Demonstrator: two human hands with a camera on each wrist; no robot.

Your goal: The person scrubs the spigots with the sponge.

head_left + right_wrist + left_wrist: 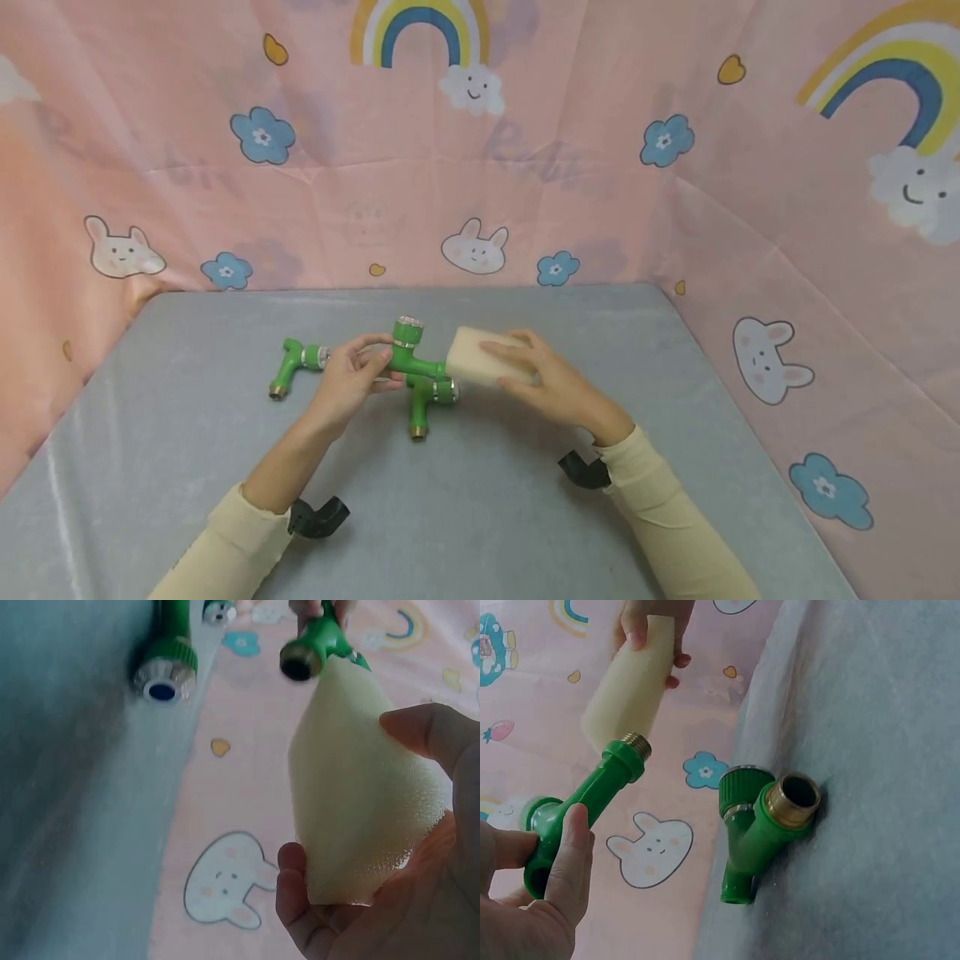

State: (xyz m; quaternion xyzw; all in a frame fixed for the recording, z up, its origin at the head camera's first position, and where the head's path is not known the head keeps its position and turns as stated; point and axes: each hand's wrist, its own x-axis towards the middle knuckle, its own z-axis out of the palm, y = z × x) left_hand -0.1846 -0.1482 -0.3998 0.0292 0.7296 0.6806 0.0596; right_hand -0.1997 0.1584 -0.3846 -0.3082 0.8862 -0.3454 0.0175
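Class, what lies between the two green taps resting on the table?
The left hand holding a third tap, seen in the head view, lies between the far tap and near tap.

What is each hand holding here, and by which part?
The left hand grips a green faucet by its body, away from the brass-threaded end. The right hand holds a pale sponge by its far end, fingers wrapped around it.

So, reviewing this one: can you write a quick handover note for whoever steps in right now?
Left hand grips a green faucet lifted above the grey table.
Right hand holds a pale sponge against the faucet's brass-threaded end.
Two more green faucets lie on the table: one just below the held one, another to the left.
Done: wiping of the held faucet is under way, apparently.
Left: probably the other two.
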